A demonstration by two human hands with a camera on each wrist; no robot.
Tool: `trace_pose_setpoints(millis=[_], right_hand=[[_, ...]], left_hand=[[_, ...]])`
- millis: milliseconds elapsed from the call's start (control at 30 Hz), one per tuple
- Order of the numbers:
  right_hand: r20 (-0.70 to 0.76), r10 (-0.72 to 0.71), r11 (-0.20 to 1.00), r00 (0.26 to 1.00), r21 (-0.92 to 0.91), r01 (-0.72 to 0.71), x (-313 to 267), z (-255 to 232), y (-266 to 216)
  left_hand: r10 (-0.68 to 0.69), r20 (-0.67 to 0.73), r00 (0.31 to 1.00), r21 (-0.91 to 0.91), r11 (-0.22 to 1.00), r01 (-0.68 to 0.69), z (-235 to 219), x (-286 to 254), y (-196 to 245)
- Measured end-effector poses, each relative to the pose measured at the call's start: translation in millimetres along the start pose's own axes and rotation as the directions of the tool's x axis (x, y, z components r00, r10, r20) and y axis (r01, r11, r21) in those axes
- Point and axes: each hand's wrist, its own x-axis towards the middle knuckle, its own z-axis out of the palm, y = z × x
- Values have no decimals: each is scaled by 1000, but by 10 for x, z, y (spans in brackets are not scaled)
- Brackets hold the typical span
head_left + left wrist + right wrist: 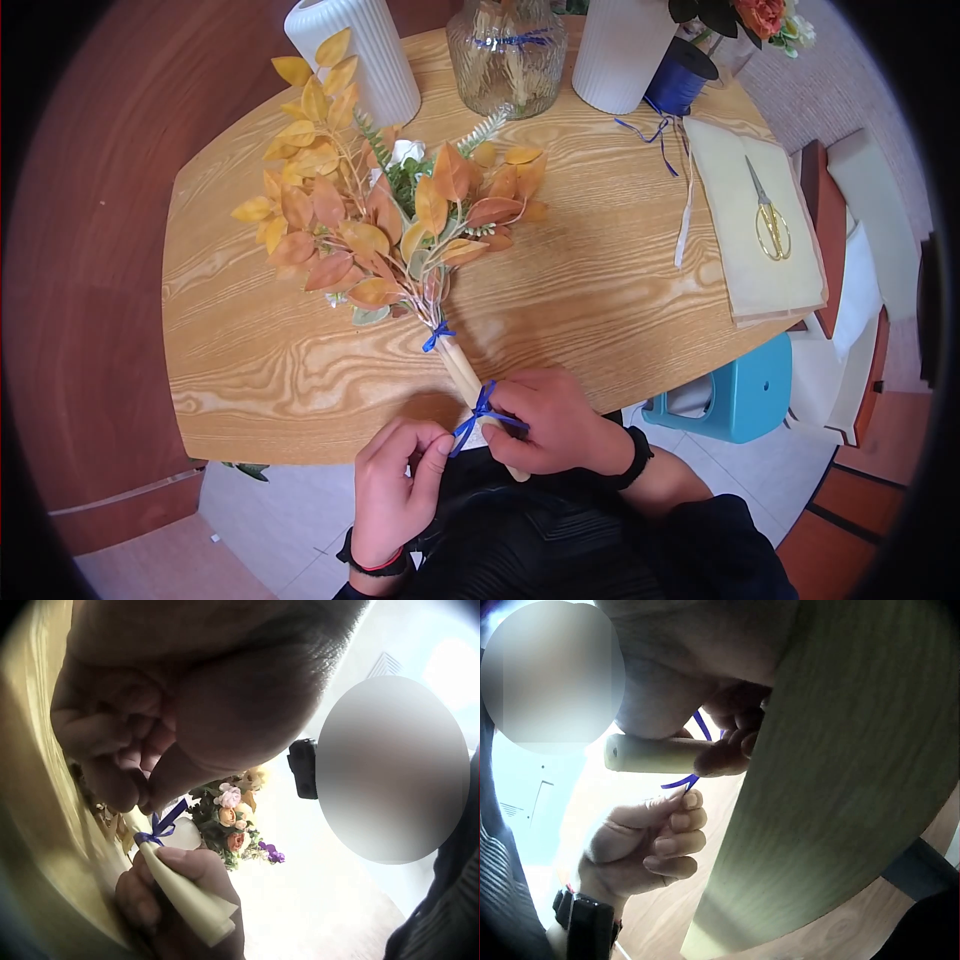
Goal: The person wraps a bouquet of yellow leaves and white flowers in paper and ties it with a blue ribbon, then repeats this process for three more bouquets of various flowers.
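Note:
A bouquet of artificial orange and yellow leaves (365, 240) lies on the wooden table, its stems wrapped in cream paper (460, 372) and pointing toward the person. One blue ribbon bow (438, 335) sits just below the leaves. Farther down, a second blue ribbon (482, 408) is tied in a bow around the wrapped handle. My right hand (550, 420) grips the handle at this lower ribbon, thumb beside the knot in the left wrist view. Between thumb and index finger, my left hand (400, 475) pinches an end of the lower ribbon. The handle's bottom end (630, 754) sticks out past the right hand.
Gold-handled scissors (768, 218) lie on a stack of cream paper (775, 290) at the right. Behind stand a blue ribbon spool (684, 78), a glass vase (508, 65) and white ribbed vases (368, 60). A blue stool (760, 385) is beyond the table's right edge.

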Motion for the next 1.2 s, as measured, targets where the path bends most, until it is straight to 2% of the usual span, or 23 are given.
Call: trace_pose_setpoints(millis=[300,500,600,700,1000,1100,1200], right_hand=[[-34,-3,1000,999,24,4,-16,31,34],[-39,-42,999,998,1,42,-7,29,78],[-28,-33,997,999,-77,31,2,30,18],[-6,-33,994,999,-107,33,-13,34,30],[-21,-25,997,999,-72,23,-9,42,20],[-60,-20,999,998,-51,17,-1,53,1],[-78,5,1000,997,-3,-5,-12,68,46]], left_hand=[[-8,29,1000,16,1000,8,-11,-7,-43],[-79,-53,995,-169,983,69,22,-34,-179],[-80,-20,997,-238,969,73,47,-9,-106],[-66,96,993,-140,987,79,64,20,-49],[-58,54,997,-128,990,65,65,6,-124],[-4,35,999,-102,995,8,49,15,-103],[-4,47,999,-79,997,8,21,-6,-82]])
